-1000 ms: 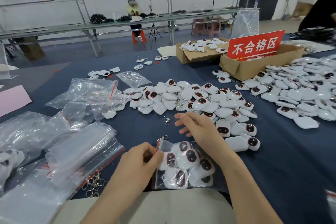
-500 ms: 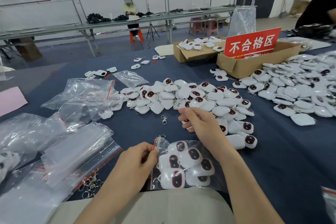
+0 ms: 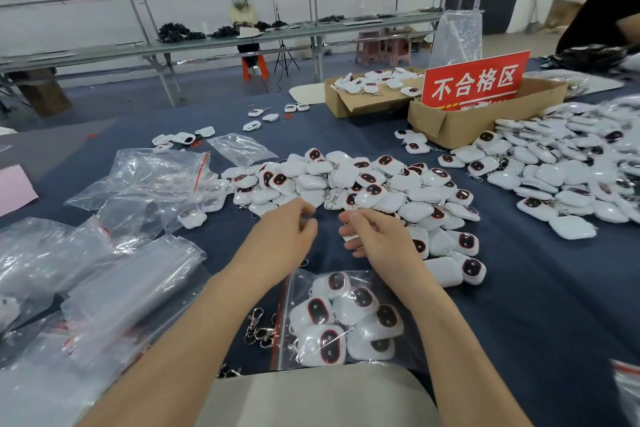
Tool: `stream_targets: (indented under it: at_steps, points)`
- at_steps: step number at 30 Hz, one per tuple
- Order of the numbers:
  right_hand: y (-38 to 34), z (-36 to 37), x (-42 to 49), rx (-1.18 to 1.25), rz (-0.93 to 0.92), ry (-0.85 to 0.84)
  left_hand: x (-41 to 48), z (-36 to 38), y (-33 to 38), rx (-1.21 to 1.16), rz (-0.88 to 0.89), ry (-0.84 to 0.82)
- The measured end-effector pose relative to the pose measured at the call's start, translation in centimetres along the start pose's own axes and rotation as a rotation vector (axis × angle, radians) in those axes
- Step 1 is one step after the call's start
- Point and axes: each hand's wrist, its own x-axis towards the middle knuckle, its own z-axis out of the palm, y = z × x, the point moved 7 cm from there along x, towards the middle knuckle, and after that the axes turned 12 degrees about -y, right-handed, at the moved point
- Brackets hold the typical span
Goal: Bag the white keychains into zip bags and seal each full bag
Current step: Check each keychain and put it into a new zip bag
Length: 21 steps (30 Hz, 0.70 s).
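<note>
On the dark blue table [image 3: 519, 288] before the seated person, the biggest thing is the heap of white keychains [image 3: 363, 187] in the middle, and a second heap [image 3: 571, 177] spreads at the right side. Behind them stands a cardboard box [image 3: 467, 125] with a red sign [image 3: 474, 83] in it. At the left lie many empty clear bags [image 3: 121, 288], crumpled and overlapping. Close to the person, between the two forearms, one zip bag [image 3: 346, 319] lies flat with several keychains inside; its red strip is on the left edge, and I cannot tell if it is sealed. Both hands are raised just above the near edge of the middle heap, close together but apart. The right hand [image 3: 381, 243] has its fingers curled around a keychain [image 3: 348, 238], of which only a white corner shows. The left hand [image 3: 280, 239] has bent fingers with the tips drawn toward the thumb; I cannot tell whether it pinches anything. Some loose metal clasps [image 3: 258, 328] lie just beside the zip bag.
</note>
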Motion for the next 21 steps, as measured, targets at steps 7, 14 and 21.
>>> stream_targets:
  at_steps: [7,14,21]
  points:
    - [0.6,-1.5,-0.2,0.135,0.033,0.142,6.7,3.9,3.4,0.450,0.058,-0.134]
    - [0.7,-1.6,-0.4,0.139,0.038,0.132,8.2,3.3,4.1,0.648,0.022,-0.066]
    - [-0.1,-1.0,-0.5,0.029,-0.003,0.073,3.1,-0.7,1.6,-0.048,0.087,0.126]
